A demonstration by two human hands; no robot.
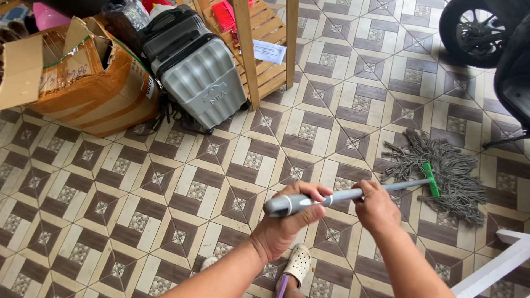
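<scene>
A string mop lies across the patterned tile floor. Its grey handle (342, 195) runs from my hands to a green clamp (431, 179) and a spread grey mop head (446, 168) at the right. My left hand (287, 221) is wrapped around the near end of the handle. My right hand (376, 207) grips the handle a little farther along, toward the mop head. A cream clog (298, 264) on my foot shows below my left hand.
A grey hard-shell suitcase (196, 69) leans against a wooden shelf unit (259, 49) at the top. A taped cardboard box (83, 77) sits at the top left. A motorbike wheel (477, 30) is at the top right. A white frame piece (497, 265) crosses the bottom right.
</scene>
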